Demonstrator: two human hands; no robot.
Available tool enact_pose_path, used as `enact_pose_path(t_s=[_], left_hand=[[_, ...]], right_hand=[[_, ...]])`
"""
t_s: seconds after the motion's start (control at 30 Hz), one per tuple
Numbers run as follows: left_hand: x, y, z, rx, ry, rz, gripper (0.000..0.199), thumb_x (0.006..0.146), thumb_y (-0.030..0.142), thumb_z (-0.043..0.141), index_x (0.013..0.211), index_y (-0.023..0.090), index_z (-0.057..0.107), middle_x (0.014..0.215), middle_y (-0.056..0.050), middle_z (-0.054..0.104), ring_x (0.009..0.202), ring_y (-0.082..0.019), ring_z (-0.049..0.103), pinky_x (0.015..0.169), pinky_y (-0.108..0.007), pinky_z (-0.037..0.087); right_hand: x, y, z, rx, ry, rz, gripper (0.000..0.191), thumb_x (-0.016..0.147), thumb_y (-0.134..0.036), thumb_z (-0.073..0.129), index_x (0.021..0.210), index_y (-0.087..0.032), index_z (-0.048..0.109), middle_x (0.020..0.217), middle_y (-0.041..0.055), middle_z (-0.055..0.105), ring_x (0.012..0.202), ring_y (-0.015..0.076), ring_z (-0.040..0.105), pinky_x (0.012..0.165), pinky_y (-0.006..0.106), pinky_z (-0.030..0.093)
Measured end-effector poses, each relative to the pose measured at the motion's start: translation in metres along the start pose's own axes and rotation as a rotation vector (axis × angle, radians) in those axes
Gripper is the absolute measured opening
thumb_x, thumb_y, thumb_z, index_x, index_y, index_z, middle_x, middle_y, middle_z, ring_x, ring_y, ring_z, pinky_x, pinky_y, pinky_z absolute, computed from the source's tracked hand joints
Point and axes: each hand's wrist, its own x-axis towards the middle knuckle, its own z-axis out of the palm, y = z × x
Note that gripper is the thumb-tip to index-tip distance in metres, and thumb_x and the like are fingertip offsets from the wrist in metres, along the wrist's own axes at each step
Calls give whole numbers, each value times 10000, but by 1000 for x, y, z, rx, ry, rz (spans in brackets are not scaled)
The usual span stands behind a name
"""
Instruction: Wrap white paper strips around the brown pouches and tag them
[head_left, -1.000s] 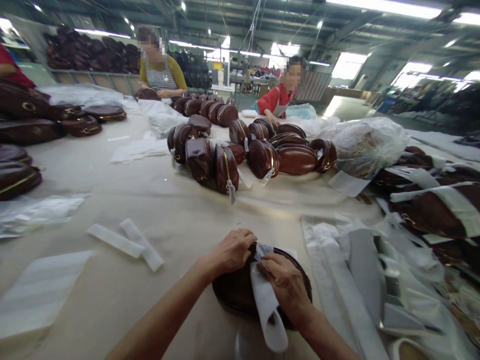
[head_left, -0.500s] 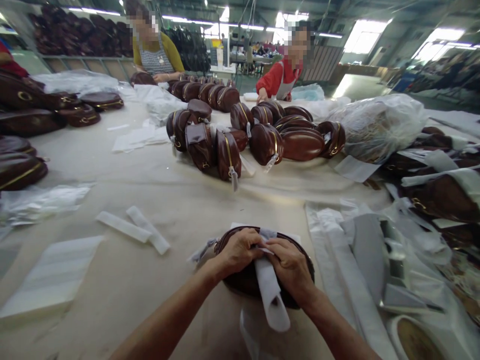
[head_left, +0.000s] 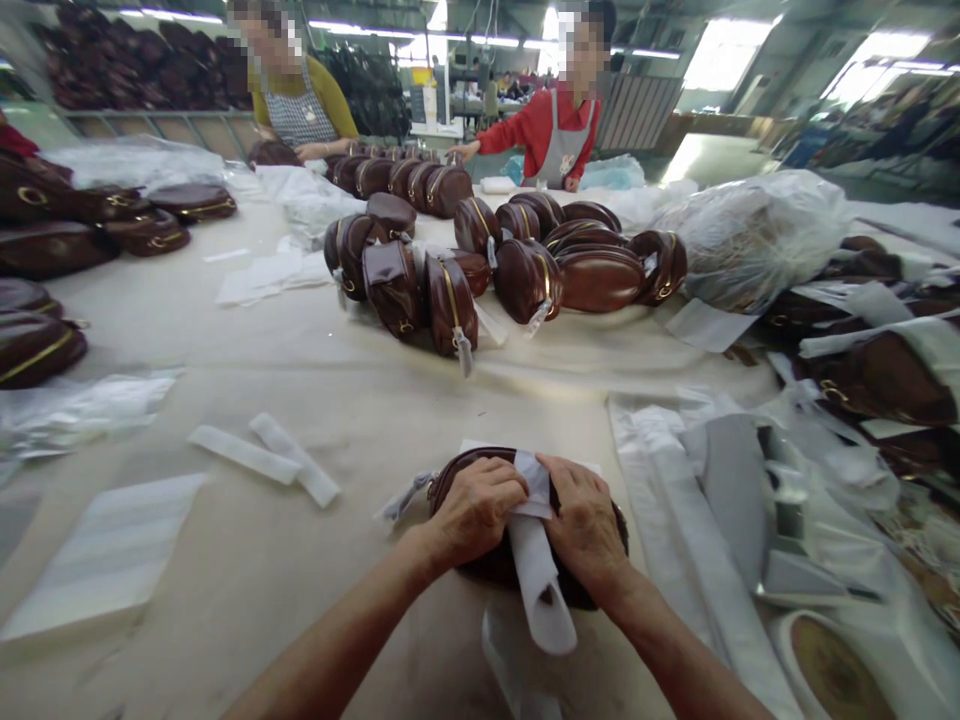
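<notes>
Pressing the white strip (head_left: 534, 560) on the brown bag (head_left: 480, 572), both left hand (head_left: 480, 508) and right hand (head_left: 586, 520) curl their fingers, low in the middle of the pale table (head_left: 375, 400). Bare cloth lies left; plastic crowds right.

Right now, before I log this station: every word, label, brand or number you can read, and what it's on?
No readable text in this view.
Brown bag being worked on: no lettering visible on its exposed parts.
White strip on it: no print visible.
Grey apron: small mark, too small to read.
Checked apron: small pale mark, too blurred to read.
</notes>
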Motion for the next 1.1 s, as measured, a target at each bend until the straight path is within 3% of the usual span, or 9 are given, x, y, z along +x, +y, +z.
enact_pose_path(t_s=[0.17, 0.4, 0.53, 0.63, 0.8, 1.1], left_hand=[[-5, 3, -5, -22, 57, -18, 168, 849, 99, 465, 762, 158, 596, 821, -44, 672, 790, -156, 599, 747, -288, 481], [-8, 14, -2, 90, -146, -11, 254, 885, 125, 403, 712, 148, 587, 750, -56, 634, 715, -154, 564, 669, -264, 459], [-10, 14, -1, 70, -186, -42, 248, 890, 127, 397, 731, 146, 587, 746, -53, 621, 725, -153, 554, 679, -256, 459], [-12, 12, -2, -1, -190, -135, 198, 893, 185, 462, 754, 151, 598, 775, -48, 630, 758, -151, 570, 710, -256, 467], [-11, 11, -3, -44, -168, -198, 164, 878, 192, 511, 747, 154, 602, 788, -38, 636, 762, -147, 576, 720, -256, 462], [-2, 25, -7, 119, -309, -245, 188, 872, 192, 509, 711, 149, 597, 766, -36, 624, 752, -151, 563, 701, -255, 449]], right_hand=[[0, -2, -2, 10, -16, 8, 346, 773, -99, 482, 1096, -174, 582, 1079, 101, 647, 981, 254, 579, 871, 420, 421], [2, 0, 0, 92, 7, 10, 316, 785, -120, 501, 1087, -178, 573, 1072, 105, 640, 978, 262, 583, 869, 451, 448], [-10, 3, -19, 274, 85, -7, 252, 806, -144, 523, 1053, -185, 550, 1021, 93, 623, 964, 233, 584, 833, 397, 491], [-34, -3, -42, 345, 106, -124, 149, 836, -139, 534, 976, -183, 559, 957, 86, 608, 932, 203, 579, 801, 338, 497], [-63, -21, -53, 352, 27, -413, 299, 853, -93, 473, 1143, -116, 544, 1074, 128, 605, 1047, 221, 538, 884, 368, 458], [-48, -35, -39, 268, 22, -409, 308, 905, -103, 396, 1093, -169, 631, 960, 94, 618, 923, 201, 561, 785, 347, 497]])
